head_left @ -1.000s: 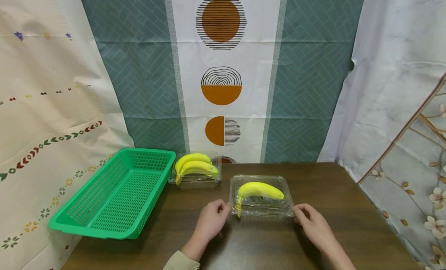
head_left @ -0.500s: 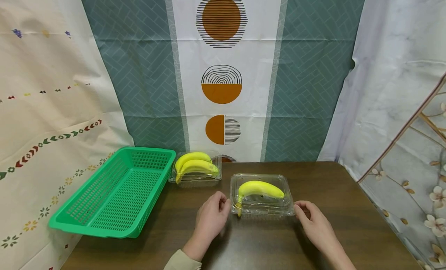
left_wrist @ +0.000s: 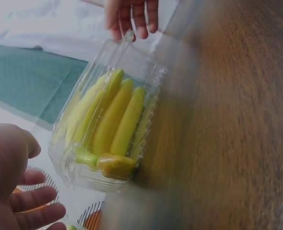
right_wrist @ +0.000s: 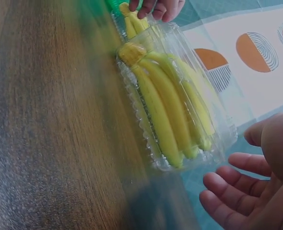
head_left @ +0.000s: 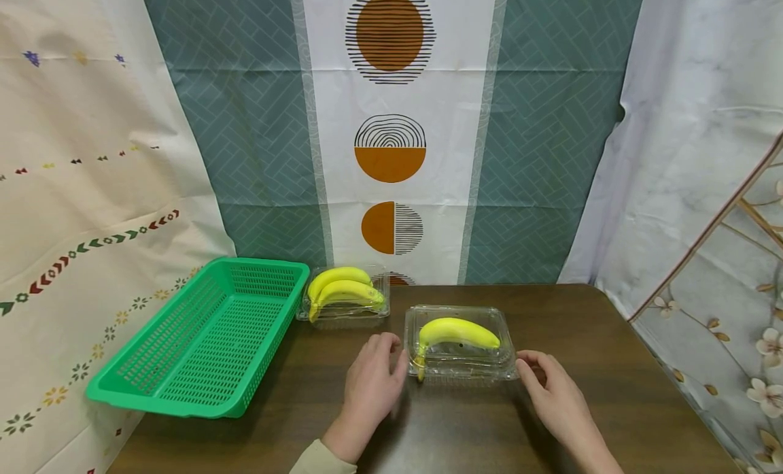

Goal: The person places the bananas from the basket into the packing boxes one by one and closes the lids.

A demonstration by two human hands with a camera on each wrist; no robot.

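Observation:
A bunch of yellow bananas [head_left: 457, 332] lies inside a clear plastic clamshell box [head_left: 394, 375] [left_wrist: 148, 72] on the table, with its lid down. My left hand [head_left: 373, 385] is at the box's left side, thumb and fingers spread apart and holding nothing. On the other side, my right hand [head_left: 553, 396] is close to the front right corner, its fingers loosely bent. In the right wrist view, that hand's fingers [right_wrist: 237, 191] stand just off the box's end. Whether a fingertip touches the corner is hard to tell.
Behind and to the left stands a second clear box [head_left: 382, 304] with bananas [head_left: 345, 294] in it. A green plastic basket [head_left: 214, 351] stands at the far left. Patterned cloths [head_left: 245, 154] hang around the brown table [head_left: 465, 426].
My left hand has shifted slightly forward, and its thumb and fingers have spread away from the box's left side. The right hand has hardly moved. The box stays in place.

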